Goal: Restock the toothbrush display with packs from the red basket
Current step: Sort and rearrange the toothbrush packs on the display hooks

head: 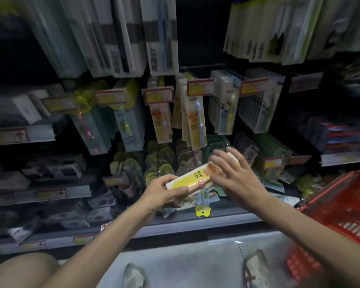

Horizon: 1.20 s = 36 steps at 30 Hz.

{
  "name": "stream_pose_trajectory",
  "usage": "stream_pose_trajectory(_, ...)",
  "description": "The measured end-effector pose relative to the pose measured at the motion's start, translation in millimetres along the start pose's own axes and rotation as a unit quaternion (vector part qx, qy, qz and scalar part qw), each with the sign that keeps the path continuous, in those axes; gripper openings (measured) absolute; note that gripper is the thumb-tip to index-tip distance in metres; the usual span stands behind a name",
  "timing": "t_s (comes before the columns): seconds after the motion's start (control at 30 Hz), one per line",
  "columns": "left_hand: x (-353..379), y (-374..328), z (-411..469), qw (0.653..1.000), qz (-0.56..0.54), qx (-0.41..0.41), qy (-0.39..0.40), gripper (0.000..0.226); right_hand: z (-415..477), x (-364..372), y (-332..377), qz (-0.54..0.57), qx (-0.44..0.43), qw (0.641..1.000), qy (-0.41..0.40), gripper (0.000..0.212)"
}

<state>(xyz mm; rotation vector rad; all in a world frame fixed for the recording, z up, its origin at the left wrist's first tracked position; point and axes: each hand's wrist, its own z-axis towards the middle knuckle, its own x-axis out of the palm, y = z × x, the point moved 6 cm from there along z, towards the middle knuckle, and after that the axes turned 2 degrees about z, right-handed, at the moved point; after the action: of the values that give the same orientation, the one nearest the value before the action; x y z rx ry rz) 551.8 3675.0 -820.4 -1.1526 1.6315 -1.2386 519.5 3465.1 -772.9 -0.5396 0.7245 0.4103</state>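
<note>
The toothbrush pack (187, 179) is sitting in mid-air in front of the lower pegs, lying roughly flat and pointing up-right. It's a long, slim card w/ a clear blister, yellow and white, w/ an orange patch near the far end. The left hand (166, 194) is gripping its near end, thumb on top and fingers curled under. The right hand (235, 175) is lying over the far end w/ fingers spread and fairly straight, touching it. The thumb is hidden, so a pinch can't be confirmed.

Handling, as a guess: the pack is looking very light, the card stiff along its length but bendy at the edges, and the plastic smooth and a bit slippery. Holding it by the card edges near the hang-hole end is probably working best, not squeezing the blister.

Around it, similar hanging packs (195, 121) are crowding the pegs in thin overlapping rows under red-and-yellow price tags (200, 87). The red basket (341, 215), a rigid plastic lattice, is sitting at right near the right forearm. Below, pale shoes (256, 267) are resting on a glossy floor (185, 267).
</note>
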Motion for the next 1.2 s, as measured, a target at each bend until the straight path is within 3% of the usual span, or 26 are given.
stream_pose_trajectory(0.1, -4, -27, 1, 0.996, -0.073, 0.034, -0.028, 0.028, 28, -25, -21, 0.027, 0.203, 0.977, -0.066, 0.024)
stream_pose_trajectory(0.17, -1, -37, 4, 0.99, -0.128, 0.044, -0.026, 0.036, 37, -34, -28, 0.147, 0.348, 0.919, -0.116, 0.026)
stream_pose_trajectory(0.2, 2, -39, 4, 0.987, -0.152, 0.045, -0.022, 0.039, 39, -32, -32, 0.226, 0.414, 0.871, -0.136, 0.028)
stream_pose_trajectory(0.27, 8, -39, 10, 0.981, -0.188, 0.038, -0.022, 0.04, 42, -19, -39, 0.393, 0.531, 0.735, -0.15, 0.033)
stream_pose_trajectory(0.33, 13, -33, 18, 0.981, -0.19, 0.028, -0.029, 0.038, 49, 0, -42, 0.538, 0.572, 0.603, -0.14, 0.039)
stream_pose_trajectory(0.37, 15, -29, 22, 0.984, -0.175, 0.025, -0.034, 0.037, 53, 9, -43, 0.583, 0.57, 0.563, -0.13, 0.037)
stream_pose_trajectory(0.43, 19, -22, 31, 0.99, -0.136, 0.022, -0.04, 0.035, 60, 22, -48, 0.616, 0.562, 0.538, -0.122, 0.026)
stream_pose_trajectory(0.53, 20, -24, 44, 0.995, -0.061, 0.05, -0.057, 0.023, 67, 30, -55, 0.628, 0.545, 0.54, -0.13, 0.019)
stream_pose_trajectory(0.63, 3, -53, 59, 0.972, 0.031, 0.176, -0.154, 0.008, 75, 31, -65, 0.613, 0.502, 0.6, -0.106, 0.013)
stream_pose_trajectory(0.73, -7, -94, 69, 0.937, 0.072, 0.259, -0.224, 0.008, 81, 31, -69, 0.597, 0.447, 0.662, -0.074, 0.019)
stream_pose_trajectory(0.8, -7, -114, 82, 0.928, 0.073, 0.268, -0.247, 0.011, 86, 31, -71, 0.587, 0.42, 0.689, -0.066, 0.024)
stream_pose_trajectory(0.9, -7, -125, 108, 0.926, 0.055, 0.254, -0.273, 0.02, 93, 35, -80, 0.571, 0.421, 0.702, -0.063, 0.025)
stream_pose_trajectory(1.07, -7, -124, 139, 0.934, -0.005, 0.243, -0.262, 0.034, 112, 34, -92, 0.523, 0.397, 0.751, -0.068, 0.023)
stream_pose_trajectory(1.2, -12, -125, 149, 0.926, -0.007, 0.255, -0.279, 0.028, 121, 40, -97, 0.512, 0.403, 0.753, -0.094, 0.026)
